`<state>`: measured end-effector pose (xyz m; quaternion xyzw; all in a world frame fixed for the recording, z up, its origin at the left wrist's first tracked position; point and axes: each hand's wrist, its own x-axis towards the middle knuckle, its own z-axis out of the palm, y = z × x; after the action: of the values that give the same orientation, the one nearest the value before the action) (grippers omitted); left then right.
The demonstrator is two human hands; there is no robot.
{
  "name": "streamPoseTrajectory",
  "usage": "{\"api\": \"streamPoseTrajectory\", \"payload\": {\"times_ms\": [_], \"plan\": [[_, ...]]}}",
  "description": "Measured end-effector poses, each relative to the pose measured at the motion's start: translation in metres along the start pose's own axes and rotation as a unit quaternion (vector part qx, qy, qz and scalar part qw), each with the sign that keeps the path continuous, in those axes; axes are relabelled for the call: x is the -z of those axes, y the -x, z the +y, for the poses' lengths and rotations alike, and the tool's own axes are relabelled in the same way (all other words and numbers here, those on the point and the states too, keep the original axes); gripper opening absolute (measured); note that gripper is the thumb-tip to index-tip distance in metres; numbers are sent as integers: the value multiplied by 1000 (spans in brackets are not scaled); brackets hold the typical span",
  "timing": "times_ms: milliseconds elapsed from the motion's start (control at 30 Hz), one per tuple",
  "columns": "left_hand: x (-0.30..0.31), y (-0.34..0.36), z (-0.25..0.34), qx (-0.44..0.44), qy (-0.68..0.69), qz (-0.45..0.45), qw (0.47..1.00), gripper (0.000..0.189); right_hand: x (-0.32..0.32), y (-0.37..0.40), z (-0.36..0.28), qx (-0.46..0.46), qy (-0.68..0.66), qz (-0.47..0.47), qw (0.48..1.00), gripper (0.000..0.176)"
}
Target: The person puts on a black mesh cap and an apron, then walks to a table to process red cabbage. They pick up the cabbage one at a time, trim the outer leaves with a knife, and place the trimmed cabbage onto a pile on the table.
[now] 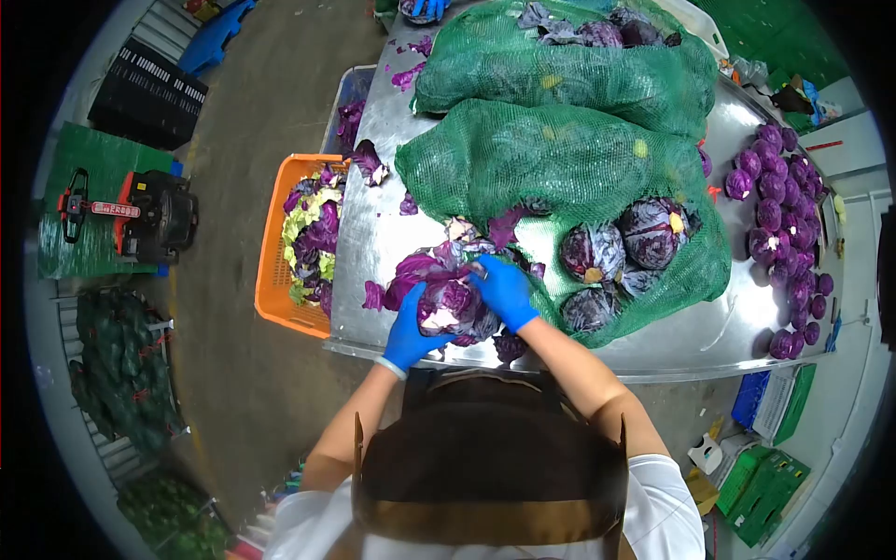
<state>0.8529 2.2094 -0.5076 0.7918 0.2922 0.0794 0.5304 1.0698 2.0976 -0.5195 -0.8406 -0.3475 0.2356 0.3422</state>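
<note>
A red cabbage (pixel 448 308) with a pale cut patch is held just above the near edge of the metal table. Cupped round its left and lower side is my blue-gloved left hand (pixel 415 331). My right hand (pixel 504 291), also blue-gloved, has its fingers curled on an outer leaf at the cabbage's upper right; the fingertips are partly hidden. Loose purple leaves (pixel 417 271) lie around and behind the cabbage. To the right, several whole cabbages (pixel 651 233) rest in the mouth of a green mesh sack (pixel 560 159).
Another filled mesh sack (pixel 569 79) lies farther back. Small peeled cabbages (pixel 789 215) cover the right end of the metal table (pixel 709 336). An orange crate (pixel 271 271) of leaf scraps stands at the left edge, near a blue-grey bin (pixel 350 89). Another person's gloved hand (pixel 429 9) shows at the top.
</note>
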Motion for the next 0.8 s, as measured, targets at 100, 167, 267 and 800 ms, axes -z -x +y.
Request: {"api": "streamPoseTrajectory", "payload": {"times_ms": [100, 167, 267, 800], "plan": [[23, -3, 1, -49, -43, -89, 994, 109, 7, -35, 45, -76, 70, 33, 994, 27], [33, -10, 15, -59, -21, -118, 991, 101, 22, -24, 31, 82, 23, 19, 996, 36], [35, -24, 22, -85, -1, -102, 991, 99, 43, 3, -35, 200, -38, -38, 978, 56], [-16, -38, 26, 105, 34, 35, 993, 116, 29, 30, -32, 186, 49, -75, 978, 44]]}}
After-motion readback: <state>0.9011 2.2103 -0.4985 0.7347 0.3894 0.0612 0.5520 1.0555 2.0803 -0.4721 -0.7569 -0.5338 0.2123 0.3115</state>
